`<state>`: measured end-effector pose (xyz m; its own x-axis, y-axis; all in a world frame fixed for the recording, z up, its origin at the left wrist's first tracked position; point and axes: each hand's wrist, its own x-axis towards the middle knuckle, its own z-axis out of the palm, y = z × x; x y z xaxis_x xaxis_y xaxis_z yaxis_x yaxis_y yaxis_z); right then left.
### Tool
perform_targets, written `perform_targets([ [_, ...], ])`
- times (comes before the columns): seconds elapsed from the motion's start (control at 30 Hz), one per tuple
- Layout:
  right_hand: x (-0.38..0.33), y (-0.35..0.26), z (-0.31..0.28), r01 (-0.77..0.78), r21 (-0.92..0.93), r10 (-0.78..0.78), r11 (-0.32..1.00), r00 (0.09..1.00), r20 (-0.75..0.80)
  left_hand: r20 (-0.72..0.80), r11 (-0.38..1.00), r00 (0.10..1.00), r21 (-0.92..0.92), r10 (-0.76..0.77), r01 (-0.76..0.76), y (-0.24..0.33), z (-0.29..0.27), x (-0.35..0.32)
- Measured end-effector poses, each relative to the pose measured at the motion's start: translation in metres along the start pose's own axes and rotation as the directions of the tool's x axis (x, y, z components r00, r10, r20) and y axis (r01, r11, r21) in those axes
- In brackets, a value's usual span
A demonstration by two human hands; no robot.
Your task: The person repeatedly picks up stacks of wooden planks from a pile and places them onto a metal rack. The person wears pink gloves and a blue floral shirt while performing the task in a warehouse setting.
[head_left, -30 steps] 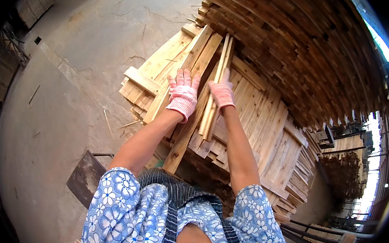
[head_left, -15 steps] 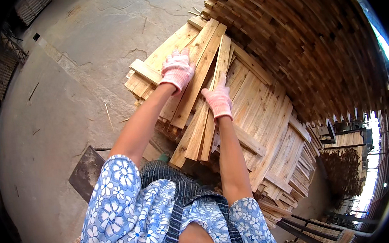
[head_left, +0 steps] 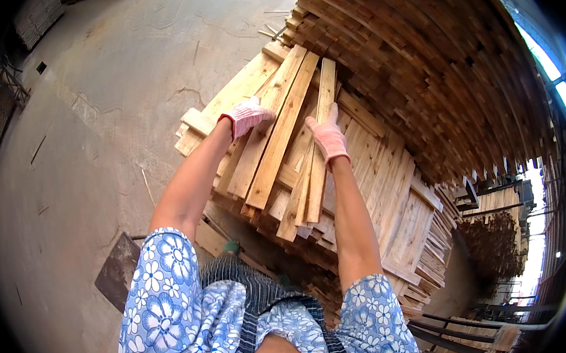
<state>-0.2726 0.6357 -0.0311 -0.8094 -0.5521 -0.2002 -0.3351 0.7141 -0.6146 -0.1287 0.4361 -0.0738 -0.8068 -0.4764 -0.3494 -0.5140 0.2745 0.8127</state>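
Observation:
My left hand (head_left: 250, 116), in a pink knitted glove, lies across the left edge of a pale wooden plank (head_left: 277, 109), its fingers stretched out toward the right. Beside that plank lies a second plank (head_left: 284, 132), almost parallel. My right hand (head_left: 328, 135), gloved the same way, is closed around a bundle of narrower planks (head_left: 318, 184), thumb on the left side and fingers on the right. The bundle's near ends fan slightly apart. A gap separates the bundle from the two planks at left. The undersides of the held planks are hidden.
Beneath is a stack of boards (head_left: 389, 195) with crosspieces on it. A tall wall of stacked timber (head_left: 420, 68) rises at the right. Concrete floor (head_left: 98, 156) stretches left, with scattered splinters. A dark metal plate (head_left: 119, 270) is near my left elbow.
My left hand has shifted left and slightly down, to the plank's edge. My right hand has moved slightly right with the narrow planks, and the gap beside them has widened.

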Motion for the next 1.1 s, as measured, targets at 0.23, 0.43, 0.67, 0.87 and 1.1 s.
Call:
perform_targets([
  [0.23, -0.026, 0.052, 0.030, -0.153, 0.805, -0.010, 0.573, 0.981, 0.193, 0.281, 0.821, 0.960, -0.548, 0.002, 0.159, 0.024, 0.007, -0.015],
  [0.43, -0.028, 0.069, 0.014, -0.023, 0.929, -0.070, 0.369, 0.996, 0.053, 0.224, 0.920, 0.975, -0.385, 0.015, 0.075, 0.062, 0.070, 0.011],
  [0.67, -0.152, 0.176, -0.121, 0.113, 0.936, 0.105, 0.332, 0.982, -0.156, 0.307, 0.889, 0.938, -0.458, 0.163, -0.005, 0.153, 0.252, -0.037],
  [0.87, -0.209, 0.374, -0.226, 0.036, 0.889, 0.240, 0.456, 0.957, -0.162, 0.473, 0.812, 0.841, -0.579, 0.263, 0.072, 0.245, 0.443, -0.098],
  [1.1, -0.167, 0.458, -0.205, -0.189, 0.098, 0.212, 0.977, 0.882, -0.421, 0.055, 0.995, 0.998, -0.091, -0.027, 0.031, 0.190, 0.570, -0.068],
])
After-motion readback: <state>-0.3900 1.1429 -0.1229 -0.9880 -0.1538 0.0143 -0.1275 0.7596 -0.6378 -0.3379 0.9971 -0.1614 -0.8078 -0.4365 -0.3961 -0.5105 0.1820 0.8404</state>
